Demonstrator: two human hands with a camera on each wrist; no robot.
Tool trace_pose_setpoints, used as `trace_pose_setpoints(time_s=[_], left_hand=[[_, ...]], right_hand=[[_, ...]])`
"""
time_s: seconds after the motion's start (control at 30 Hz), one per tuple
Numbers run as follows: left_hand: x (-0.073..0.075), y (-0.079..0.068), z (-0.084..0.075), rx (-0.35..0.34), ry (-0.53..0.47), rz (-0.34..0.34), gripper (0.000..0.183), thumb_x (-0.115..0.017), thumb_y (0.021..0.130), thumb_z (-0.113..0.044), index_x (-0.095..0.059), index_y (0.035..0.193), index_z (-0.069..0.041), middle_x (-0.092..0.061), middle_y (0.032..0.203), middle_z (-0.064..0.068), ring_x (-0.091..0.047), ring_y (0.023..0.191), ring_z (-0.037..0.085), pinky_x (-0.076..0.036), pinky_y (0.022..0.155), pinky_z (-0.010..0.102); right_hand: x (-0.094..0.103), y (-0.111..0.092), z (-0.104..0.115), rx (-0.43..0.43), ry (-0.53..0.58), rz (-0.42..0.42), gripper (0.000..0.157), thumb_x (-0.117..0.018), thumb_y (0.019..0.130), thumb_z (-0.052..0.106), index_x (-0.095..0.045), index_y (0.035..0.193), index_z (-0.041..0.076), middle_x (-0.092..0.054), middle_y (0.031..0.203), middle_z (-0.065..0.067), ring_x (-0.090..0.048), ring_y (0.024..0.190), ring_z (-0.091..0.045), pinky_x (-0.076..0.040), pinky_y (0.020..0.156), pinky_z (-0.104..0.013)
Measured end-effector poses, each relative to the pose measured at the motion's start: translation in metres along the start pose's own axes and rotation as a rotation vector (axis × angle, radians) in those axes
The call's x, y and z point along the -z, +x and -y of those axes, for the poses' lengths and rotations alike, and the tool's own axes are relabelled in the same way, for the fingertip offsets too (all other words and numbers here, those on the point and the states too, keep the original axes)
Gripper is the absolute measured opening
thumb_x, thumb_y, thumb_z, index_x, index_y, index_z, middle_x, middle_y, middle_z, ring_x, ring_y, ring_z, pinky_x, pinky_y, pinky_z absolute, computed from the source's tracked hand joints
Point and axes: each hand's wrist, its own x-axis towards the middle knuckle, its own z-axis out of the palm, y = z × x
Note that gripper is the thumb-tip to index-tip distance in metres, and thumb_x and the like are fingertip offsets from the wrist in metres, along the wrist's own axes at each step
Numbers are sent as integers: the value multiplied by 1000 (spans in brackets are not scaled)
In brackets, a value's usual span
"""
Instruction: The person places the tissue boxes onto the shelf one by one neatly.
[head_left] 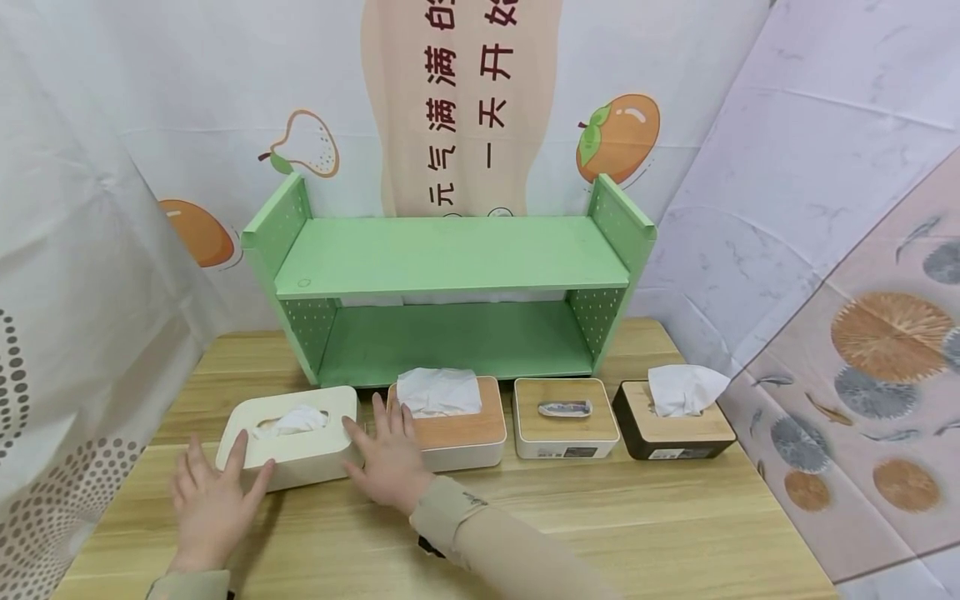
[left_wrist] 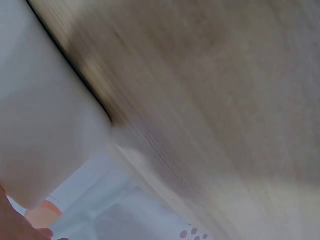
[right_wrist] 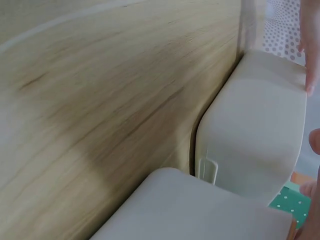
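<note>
The cream tissue box (head_left: 300, 468) sits slightly askew at the left of a row, with white tissue showing in its oval opening. My left hand (head_left: 213, 507) is at its left front corner, fingers spread and thumb along the front. At the box's right end is my right hand (head_left: 392, 465), its fingers stretched out and reaching over the left edge of a white tissue box with a reddish wood lid (head_left: 457, 432). In the right wrist view the cream box (right_wrist: 255, 120) meets the neighbouring white box (right_wrist: 200, 210) at a corner. Exact contact of the fingertips is hard to tell.
Further right stand a white box with a light wood lid (head_left: 566, 425) and a black box with a wood lid (head_left: 675, 427), tissue sticking up from it. Behind the row rises a green two-tier shelf (head_left: 450, 258). Patterned cloth (head_left: 67, 250) surrounds the wooden table (head_left: 637, 525).
</note>
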Motion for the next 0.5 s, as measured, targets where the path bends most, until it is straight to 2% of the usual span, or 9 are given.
trace_pose_setpoints(time_s=[0.17, 0.33, 0.5], left_hand=[[-1, 0, 1, 12, -31, 24, 67, -39, 95, -47, -18, 148, -10, 9, 141, 47, -3, 125, 68, -9, 93, 78], [0, 1, 2, 6, -40, 36, 66, -42, 95, -43, -21, 146, -6, -1, 136, 52, -16, 118, 72, -18, 88, 77], [1, 5, 2, 41, -66, 122, 70, -40, 96, -44, -13, 148, -5, -3, 133, 53, -22, 111, 73, -27, 81, 77]], right_hand=[[-3, 6, 8, -4, -103, 20, 57, -30, 94, 59, -15, 146, 42, -11, 156, -11, -13, 142, -38, -13, 117, -44], [-7, 11, 16, 2, -215, 48, 59, -26, 92, 64, -14, 146, 43, -13, 156, -9, -20, 141, -37, -14, 116, -44], [-10, 14, 19, 0, -255, 40, 58, -25, 91, 65, -19, 145, 43, -17, 155, -8, -29, 138, -32, -17, 115, -44]])
